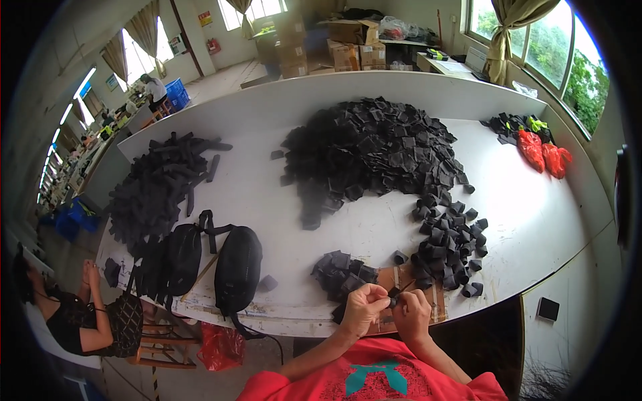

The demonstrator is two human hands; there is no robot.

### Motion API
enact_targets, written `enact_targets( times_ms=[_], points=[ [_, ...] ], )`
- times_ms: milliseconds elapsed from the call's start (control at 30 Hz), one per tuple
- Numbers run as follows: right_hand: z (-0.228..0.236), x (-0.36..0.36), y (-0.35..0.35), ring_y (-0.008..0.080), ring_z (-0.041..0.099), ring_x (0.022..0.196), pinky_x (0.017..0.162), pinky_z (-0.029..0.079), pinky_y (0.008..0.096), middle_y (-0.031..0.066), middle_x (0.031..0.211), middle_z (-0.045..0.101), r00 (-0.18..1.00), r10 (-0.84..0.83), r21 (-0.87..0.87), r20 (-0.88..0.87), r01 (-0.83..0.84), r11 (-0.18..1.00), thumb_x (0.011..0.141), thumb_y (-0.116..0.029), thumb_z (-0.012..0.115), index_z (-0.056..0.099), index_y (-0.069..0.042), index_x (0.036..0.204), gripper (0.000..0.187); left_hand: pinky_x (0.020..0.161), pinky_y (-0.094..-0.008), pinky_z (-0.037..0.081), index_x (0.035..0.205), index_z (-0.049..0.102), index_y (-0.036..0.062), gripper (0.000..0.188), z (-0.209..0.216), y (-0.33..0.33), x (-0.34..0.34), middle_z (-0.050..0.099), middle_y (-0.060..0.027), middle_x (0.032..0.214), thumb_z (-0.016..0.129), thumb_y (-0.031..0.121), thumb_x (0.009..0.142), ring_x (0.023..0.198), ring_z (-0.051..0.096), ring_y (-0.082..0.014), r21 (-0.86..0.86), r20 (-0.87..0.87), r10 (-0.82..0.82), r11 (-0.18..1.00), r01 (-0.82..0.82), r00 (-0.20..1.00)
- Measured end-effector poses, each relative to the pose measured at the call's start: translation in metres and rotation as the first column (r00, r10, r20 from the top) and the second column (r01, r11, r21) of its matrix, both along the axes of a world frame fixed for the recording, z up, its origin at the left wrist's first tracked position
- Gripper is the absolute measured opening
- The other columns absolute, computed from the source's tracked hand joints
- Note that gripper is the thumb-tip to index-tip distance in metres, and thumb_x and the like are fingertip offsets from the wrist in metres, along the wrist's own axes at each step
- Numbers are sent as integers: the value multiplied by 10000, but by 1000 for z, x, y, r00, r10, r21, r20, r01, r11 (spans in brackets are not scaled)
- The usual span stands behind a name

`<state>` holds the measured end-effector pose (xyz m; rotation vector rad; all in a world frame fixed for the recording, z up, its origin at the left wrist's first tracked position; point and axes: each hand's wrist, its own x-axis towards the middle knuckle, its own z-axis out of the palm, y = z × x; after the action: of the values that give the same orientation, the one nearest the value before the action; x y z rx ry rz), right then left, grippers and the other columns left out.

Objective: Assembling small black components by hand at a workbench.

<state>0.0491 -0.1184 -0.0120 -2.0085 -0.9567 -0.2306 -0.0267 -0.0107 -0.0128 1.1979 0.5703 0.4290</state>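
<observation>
At the table's front edge, my left hand (pixel 365 310) and my right hand (pixel 412 314) are close together, fingertips pinched on a small black fabric piece (pixel 393 301). The fingers partly cover it. Beneath them lies a brown board (pixel 438 302). Left of the board is a small heap of black fabric pieces (pixel 338 271). A cluster of curled black fabric loops (pixel 449 242) spreads just beyond and right of my right hand. Farther back, a large mound of flat black fabric squares (pixel 391 150) covers the middle of the white table (pixel 528 220).
Dark tube-like pieces (pixel 157 184) are heaped at the far left, with two black pouches (pixel 239 271) nearer me. Red plastic bags (pixel 531 151) lie at the far right. A raised panel (pixel 254 100) borders the table's back. Someone sits beside the left end (pixel 87 314).
</observation>
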Motion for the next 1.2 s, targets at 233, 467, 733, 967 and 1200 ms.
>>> enact_targets(
  times_ms=[233,467,733,967,1200],
  points=[
    [26,4,-24,50,394,493,429,300,174,-17,597,497,89,391,401,-916,186,897,755,-32,586,586,-19,751,13,563,-187,432,902,534,28,155,4,-6,1,539,8,813,546,-8,752,641,507,-48,-216,190,-242,935,281,952],
    [29,16,-22,34,328,492,437,238,177,-49,585,406,-317,592,577,-741,151,803,856,-190,533,514,-74,730,173,519,-189,419,828,570,-2,76,18,-15,6,570,-17,671,528,-9,766,577,509,-37,319,-15,-6,948,11,1000],
    [55,21,-23,25,311,496,443,246,185,-69,574,380,99,473,466,-876,-85,881,870,-278,533,496,-93,697,256,342,-174,299,931,480,31,156,38,-2,7,547,-47,728,463,-37,791,367,331,-10,-703,418,-253,518,487,872],
    [42,71,5,33,459,621,555,389,194,-27,686,524,130,508,452,-851,-309,837,870,-334,530,552,-31,764,321,340,-179,272,987,505,40,125,26,16,29,588,-48,811,497,55,864,365,318,-14,-624,362,-162,690,368,918],
    [34,61,-2,66,422,555,492,343,195,-32,622,443,582,401,314,-707,-250,916,863,-311,539,537,-9,763,318,720,-218,438,1148,453,-20,333,26,5,35,580,-81,928,534,15,828,826,544,-127,305,253,-109,952,28,961]
  ],
)
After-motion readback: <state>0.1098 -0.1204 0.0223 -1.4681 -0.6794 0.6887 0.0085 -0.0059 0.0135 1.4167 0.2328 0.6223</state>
